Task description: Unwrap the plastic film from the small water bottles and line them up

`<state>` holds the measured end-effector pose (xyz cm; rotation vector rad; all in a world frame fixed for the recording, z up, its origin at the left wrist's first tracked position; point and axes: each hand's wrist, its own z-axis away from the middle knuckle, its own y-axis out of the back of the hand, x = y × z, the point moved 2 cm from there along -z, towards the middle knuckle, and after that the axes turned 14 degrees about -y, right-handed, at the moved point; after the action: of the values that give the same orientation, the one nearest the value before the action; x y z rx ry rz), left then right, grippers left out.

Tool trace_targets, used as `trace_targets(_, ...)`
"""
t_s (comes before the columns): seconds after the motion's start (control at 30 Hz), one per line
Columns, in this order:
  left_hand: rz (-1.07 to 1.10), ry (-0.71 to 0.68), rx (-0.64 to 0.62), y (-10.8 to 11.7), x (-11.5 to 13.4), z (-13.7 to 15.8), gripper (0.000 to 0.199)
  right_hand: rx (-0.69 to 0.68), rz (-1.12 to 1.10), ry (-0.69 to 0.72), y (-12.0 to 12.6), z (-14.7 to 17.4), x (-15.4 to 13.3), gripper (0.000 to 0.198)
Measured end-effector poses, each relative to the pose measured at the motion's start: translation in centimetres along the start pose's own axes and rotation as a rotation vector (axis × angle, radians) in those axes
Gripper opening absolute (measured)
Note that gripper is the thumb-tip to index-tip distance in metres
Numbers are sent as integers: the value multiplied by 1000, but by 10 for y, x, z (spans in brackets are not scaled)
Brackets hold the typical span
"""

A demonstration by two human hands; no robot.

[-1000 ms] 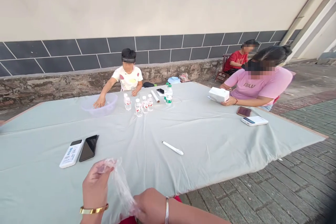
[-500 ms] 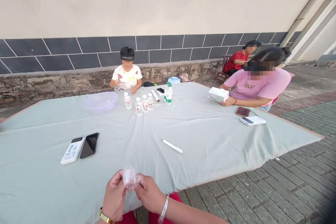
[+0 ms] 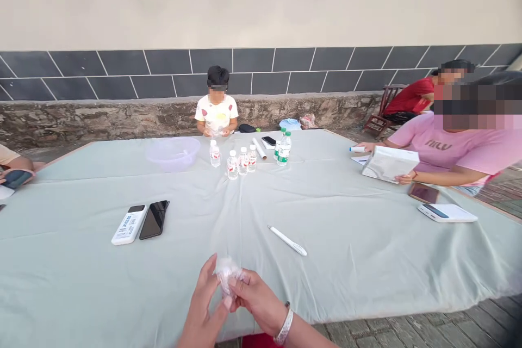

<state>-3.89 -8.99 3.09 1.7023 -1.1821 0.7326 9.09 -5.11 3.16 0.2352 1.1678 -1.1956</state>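
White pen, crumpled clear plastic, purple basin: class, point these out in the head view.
White pen (image 3: 287, 240): head view, middle of the barrel.
Crumpled clear plastic (image 3: 227, 271): head view, its bunched middle.
Purple basin (image 3: 172, 162): head view, its near outer wall.

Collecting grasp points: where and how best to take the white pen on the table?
I'd pinch the white pen mid-barrel, across its long sides, from above and from the near side, where the right hand, holding clear plastic, is closest. It lies flat, slim and slanted, narrow tip pointing away and left, its top uncovered.
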Motion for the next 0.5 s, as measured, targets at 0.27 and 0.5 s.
trace_targets(0.27,36,163,167,57,-33,-94,31,80,202,-146,25,-32,-25,42)
trace_targets(0.5,-315,210,365,132,-104,-253,26,239,330,-171,80,-72,-22,21)
